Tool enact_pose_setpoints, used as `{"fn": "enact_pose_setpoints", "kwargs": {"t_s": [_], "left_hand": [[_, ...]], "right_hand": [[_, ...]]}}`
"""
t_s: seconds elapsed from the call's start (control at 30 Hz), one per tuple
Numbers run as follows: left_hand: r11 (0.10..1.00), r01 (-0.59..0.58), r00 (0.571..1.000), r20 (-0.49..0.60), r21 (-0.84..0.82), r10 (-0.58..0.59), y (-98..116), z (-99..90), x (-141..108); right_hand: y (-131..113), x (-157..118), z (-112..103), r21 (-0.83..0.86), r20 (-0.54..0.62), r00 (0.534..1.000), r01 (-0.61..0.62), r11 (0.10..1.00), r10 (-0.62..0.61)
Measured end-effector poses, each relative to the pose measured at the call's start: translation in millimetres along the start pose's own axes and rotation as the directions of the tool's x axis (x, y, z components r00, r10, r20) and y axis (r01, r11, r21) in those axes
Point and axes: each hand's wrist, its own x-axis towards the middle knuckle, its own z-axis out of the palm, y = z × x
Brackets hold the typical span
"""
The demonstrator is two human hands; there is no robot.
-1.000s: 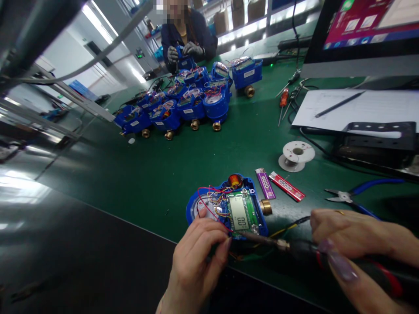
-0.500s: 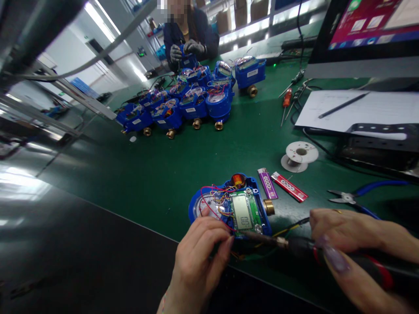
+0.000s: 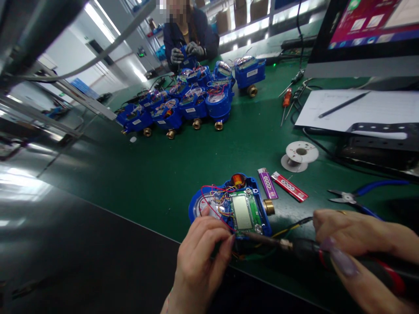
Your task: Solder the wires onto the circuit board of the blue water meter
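Note:
The blue water meter (image 3: pixel 264 222) lies open near the table's front edge, with a green circuit board (image 3: pixel 254 205), a blank grey display (image 3: pixel 242 211) and a brass pipe end (image 3: pixel 269 207). My left hand (image 3: pixel 204 248) is pinched at the board's lower corner, where a thin red wire (image 3: pixel 209 206) runs to its fingertips. In my right hand (image 3: pixel 356 240) is a soldering iron (image 3: pixel 304 250) with a black and red handle. Its tip reaches the board's lower edge beside my left fingertips; exact contact is hard to make out. Yellow and dark leads (image 3: pixel 291 227) pass under the iron.
Purple (image 3: pixel 267 184) and red lighters (image 3: pixel 290 187), a solder spool (image 3: pixel 300 152) and blue-handled cutters (image 3: pixel 348 197) lie beyond the meter. Several blue meters (image 3: pixel 194 109) stand farther back, near a gloved co-worker (image 3: pixel 191 32). Screwdrivers (image 3: pixel 286 98), papers (image 3: pixel 360 109) and a monitor (image 3: pixel 366 39) are at right.
The display has gone from showing digits to blank. My right hand and the soldering iron have shifted slightly right. The left hand has barely moved. The co-worker's gloved hands have shifted slightly.

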Motion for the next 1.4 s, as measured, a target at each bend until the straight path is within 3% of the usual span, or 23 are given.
{"fn": "enact_pose_setpoints", "kwargs": {"t_s": [0.2, 0.5, 0.77, 1.07, 1.4], "left_hand": [[1.000, -0.028, 0.996, -0.082, -0.009, 0.027, 2, 6.5, -1], [1.000, -0.025, 0.995, -0.099, 0.015, 0.027, 3, 9.8, -2], [0.999, 0.008, 0.993, -0.118, 0.035, -0.004, 5, 13.3, -5], [0.996, 0.062, 0.966, -0.253, 0.065, -0.044, 10, 25.7, -9], [0.994, 0.080, 0.958, -0.280, 0.075, -0.056, 12, 26.7, -6]], "right_hand": [[1, -4, 2, -0.005, -0.022, 0.999, -0.029, 1.000, 0.029], [-1, -5, 2, -0.068, -0.031, 0.998, -0.061, 0.996, 0.059], [-2, 0, 3, -0.115, -0.052, 0.999, -0.021, 0.993, 0.015], [0, -9, 9, -0.027, -0.158, 0.980, -0.127, 0.992, 0.121], [2, -10, 8, 0.018, -0.125, 0.984, -0.127, 0.992, 0.128]]}}
